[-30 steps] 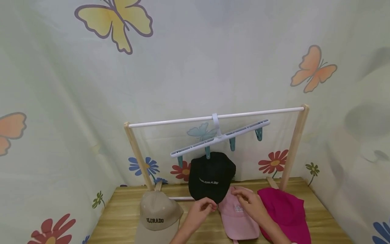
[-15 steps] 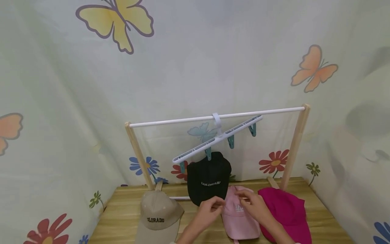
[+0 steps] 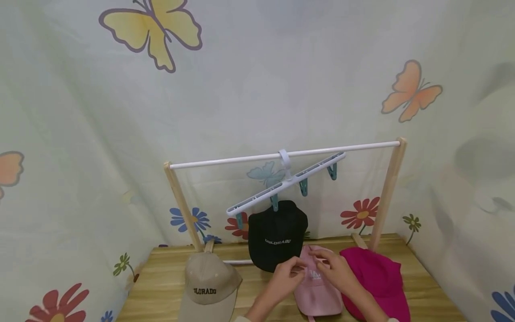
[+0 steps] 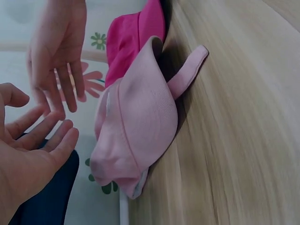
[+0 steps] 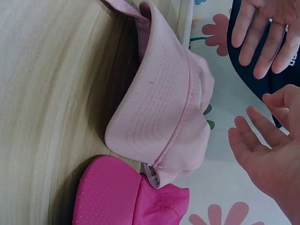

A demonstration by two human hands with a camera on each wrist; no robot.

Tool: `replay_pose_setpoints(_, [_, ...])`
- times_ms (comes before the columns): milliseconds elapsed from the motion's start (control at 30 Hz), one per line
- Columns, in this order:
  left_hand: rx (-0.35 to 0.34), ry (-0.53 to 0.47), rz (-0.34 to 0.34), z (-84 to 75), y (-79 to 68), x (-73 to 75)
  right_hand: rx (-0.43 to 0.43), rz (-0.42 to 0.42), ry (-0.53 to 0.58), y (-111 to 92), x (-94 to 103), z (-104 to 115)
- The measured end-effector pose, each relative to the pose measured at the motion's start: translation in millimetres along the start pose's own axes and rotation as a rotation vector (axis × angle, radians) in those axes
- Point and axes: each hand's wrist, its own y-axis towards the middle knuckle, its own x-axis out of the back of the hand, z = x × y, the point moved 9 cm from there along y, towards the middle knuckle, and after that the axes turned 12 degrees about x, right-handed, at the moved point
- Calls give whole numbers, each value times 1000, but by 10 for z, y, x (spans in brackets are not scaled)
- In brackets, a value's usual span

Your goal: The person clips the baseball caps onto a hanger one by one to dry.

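Both my hands hover over the light pink cap (image 3: pixel 322 299), fingers loosely bent and nothing in them. My left hand (image 3: pixel 284 278) is at the pink cap's left side, just below the black cap (image 3: pixel 277 237). Over the pink cap's crown is my right hand (image 3: pixel 335 270), facing the left. The wrist views show a gap between the hands and the pink cap (image 4: pixel 140 108). One teal clip (image 3: pixel 274 202) of the white hanger (image 3: pixel 261 195) bears the black cap, lettered COLORADO. The hanger tilts, its left end lower.
A white rail (image 3: pixel 225 160) on wooden posts carries the hanger. On the wooden table (image 3: pixel 153 277), a beige cap (image 3: pixel 209 277) lies at left and a magenta cap (image 3: pixel 376 279) at right. Other teal clips (image 3: pixel 304 187) dangle unused from the hanger. Behind hangs a printed curtain (image 3: pixel 281 89).
My left hand has moved right, away from the black cap's lower edge towards the right hand. The right hand has barely shifted. The hanger has swung, and its left end is slightly lower.
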Motion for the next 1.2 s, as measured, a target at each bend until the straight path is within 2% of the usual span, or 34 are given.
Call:
replay_pose_setpoints(133, [4, 8, 1, 14, 28, -71, 42, 5, 10, 15, 4, 58])
replay_pose_setpoints(200, [0, 42, -7, 11, 40, -96, 51, -5, 0, 19, 19, 69])
replay_pose_setpoints(400, [-19, 135, -37, -52, 87, -136, 36, -27, -23, 6, 87, 47])
replay_pose_setpoints(667, [-13, 118, -11, -80, 146, -216, 33, -19, -16, -12, 112, 42])
replay_pose_setpoints(933, [43, 65, 3, -33, 165, -283, 2, 0, -36, -37, 96, -26])
replay_pose_setpoints(1200, [66, 120, -7, -88, 251, -308, -62, -3, -57, -16, 176, -121])
